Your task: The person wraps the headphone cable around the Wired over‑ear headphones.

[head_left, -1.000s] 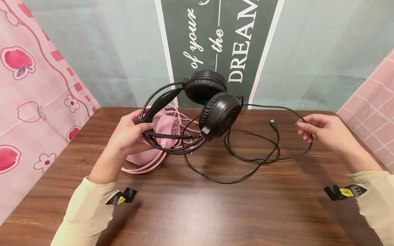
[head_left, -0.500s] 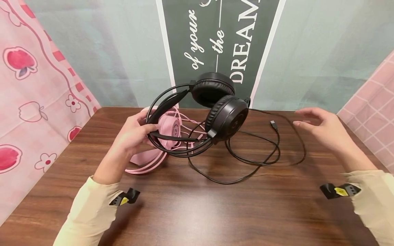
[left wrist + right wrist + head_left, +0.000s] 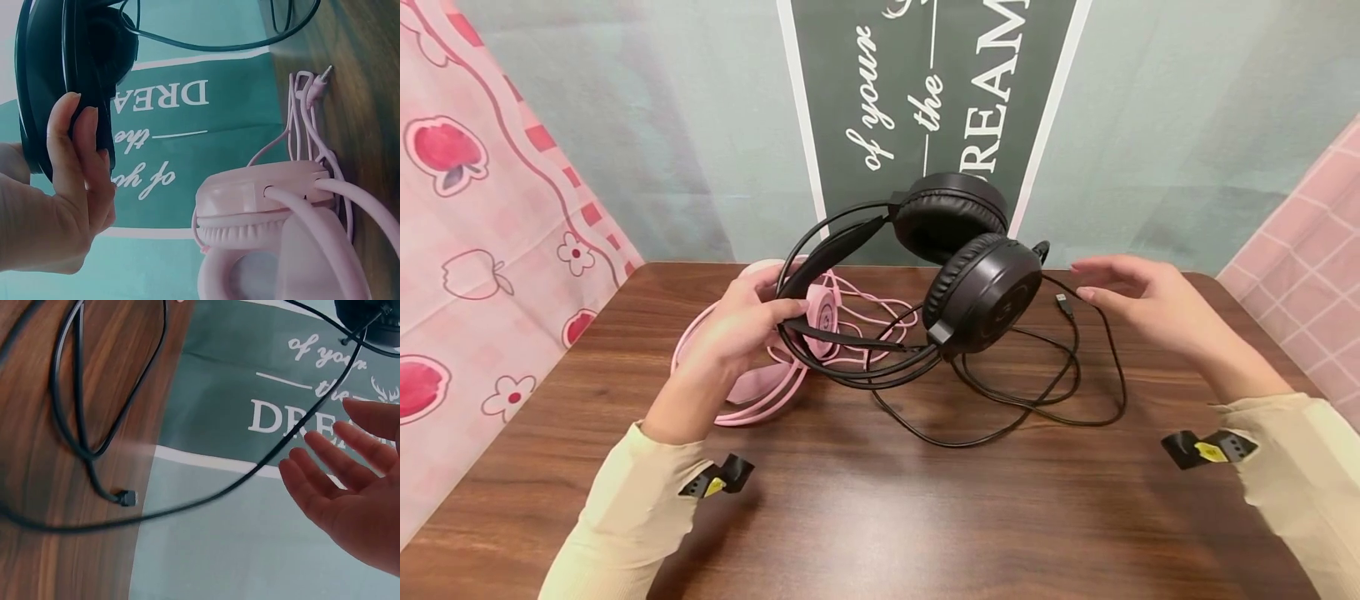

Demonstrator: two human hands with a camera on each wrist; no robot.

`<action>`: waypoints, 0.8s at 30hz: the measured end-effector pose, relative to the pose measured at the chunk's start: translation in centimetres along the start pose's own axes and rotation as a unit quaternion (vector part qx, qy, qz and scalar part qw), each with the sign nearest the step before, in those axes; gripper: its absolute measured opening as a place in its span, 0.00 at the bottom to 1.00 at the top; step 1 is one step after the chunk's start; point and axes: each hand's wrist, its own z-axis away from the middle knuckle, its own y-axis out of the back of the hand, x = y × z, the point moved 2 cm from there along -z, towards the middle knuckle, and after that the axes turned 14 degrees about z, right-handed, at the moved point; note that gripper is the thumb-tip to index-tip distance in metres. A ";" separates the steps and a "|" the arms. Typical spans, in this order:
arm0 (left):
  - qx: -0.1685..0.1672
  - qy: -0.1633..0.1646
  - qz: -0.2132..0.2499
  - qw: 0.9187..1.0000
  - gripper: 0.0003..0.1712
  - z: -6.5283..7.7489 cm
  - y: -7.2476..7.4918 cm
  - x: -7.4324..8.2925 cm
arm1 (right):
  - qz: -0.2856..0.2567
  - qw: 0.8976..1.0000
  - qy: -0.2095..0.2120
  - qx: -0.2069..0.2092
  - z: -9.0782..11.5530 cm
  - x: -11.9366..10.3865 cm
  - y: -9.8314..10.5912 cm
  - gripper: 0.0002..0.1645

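Black over-ear headphones (image 3: 981, 287) hang in the air above the table, ear cups pointing right. My left hand (image 3: 748, 321) grips them by the headband, its fingers curled round the band in the left wrist view. My right hand (image 3: 1138, 304) is held open to the right of the ear cups, thumb and fingers spread, with nothing in its grasp. The black cable (image 3: 1118, 367) runs from the near cup down past its fingertips and lies in loops on the table. At the cable's end is a USB plug (image 3: 127, 498).
Pink headphones (image 3: 262, 194) lie on the wooden table (image 3: 910, 508) behind and below my left hand, with their pink cable (image 3: 880, 293) bundled beside them. A grey-green cloth with printed lettering (image 3: 917, 92) hangs along the table's back edge. Pink cloths hang at both sides.
My right hand has let go of the black cable, opened, and moved left toward the ear cups. My left hand has carried the black headphones to the right.
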 end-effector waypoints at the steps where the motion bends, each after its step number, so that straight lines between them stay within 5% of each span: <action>1: -0.003 0.002 -0.002 1.000 0.28 0.0 -0.1 -0.1 | 0.000 1.000 0.008 -0.001 -0.1 -0.3 -0.1 0.20; 8: -0.020 -0.001 -0.025 0.999 0.28 0.1 -0.2 -0.7 | 0.025 0.998 0.062 -0.016 -0.6 -1.6 -0.7 0.09; 24: -0.068 0.004 -0.098 0.993 0.21 0.4 -0.6 -1.8 | 0.075 0.996 -0.004 0.049 -1.4 -1.8 0.4 0.12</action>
